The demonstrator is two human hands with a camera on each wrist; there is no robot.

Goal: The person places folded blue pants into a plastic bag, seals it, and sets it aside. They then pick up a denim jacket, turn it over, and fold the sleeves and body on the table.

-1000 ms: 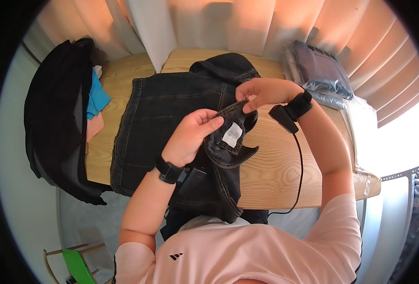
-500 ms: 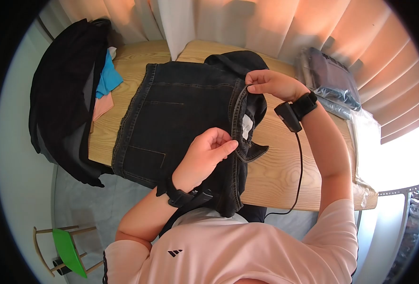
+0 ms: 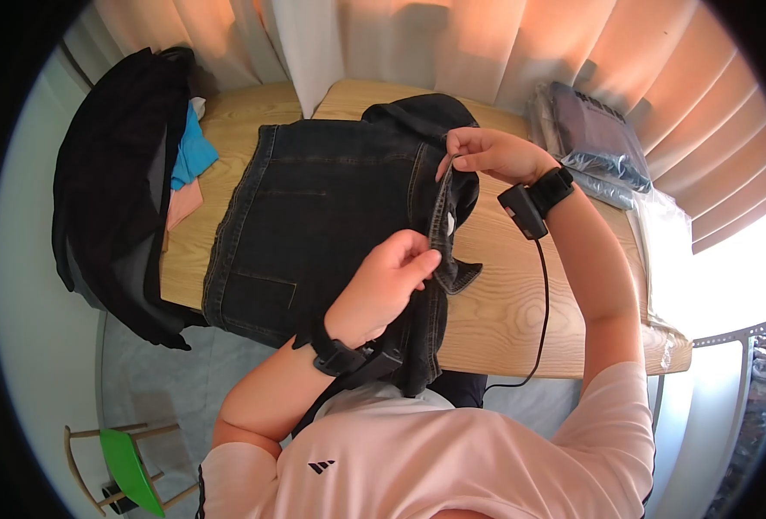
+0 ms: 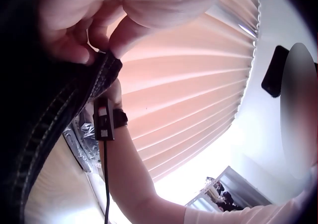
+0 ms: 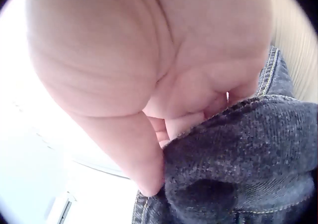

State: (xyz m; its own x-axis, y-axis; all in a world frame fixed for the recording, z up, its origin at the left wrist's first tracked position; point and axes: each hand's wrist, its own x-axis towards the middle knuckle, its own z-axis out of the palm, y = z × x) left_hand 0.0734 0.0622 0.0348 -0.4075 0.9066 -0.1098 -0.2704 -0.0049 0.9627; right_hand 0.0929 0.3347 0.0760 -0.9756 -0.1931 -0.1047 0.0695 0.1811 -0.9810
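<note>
A dark denim jacket [image 3: 331,216] lies spread on the wooden table, its hem toward the left and its collar [image 3: 440,208] toward the right. My left hand [image 3: 381,281] pinches the near part of the collar between thumb and fingers. At the far part, my right hand [image 3: 506,157] pinches the same collar, so the band runs taut between them. Only a sliver of white label shows behind it. In the left wrist view the collar edge [image 4: 105,74] comes up to the fingertips. The right wrist view has the thumb against the folded denim [image 5: 243,144].
Black clothing [image 3: 119,199] is heaped at the table's left end, beside blue cloth [image 3: 194,154] and a peach piece. Garments in clear plastic bags [image 3: 599,138] lie at the back right. A cable [image 3: 545,320] hangs from the right wrist camera. Pleated curtains line the back.
My left hand has moved nearer my body and my right hand slightly away, stretching the collar lengthwise. The collar has turned, and its white label is now mostly hidden.
</note>
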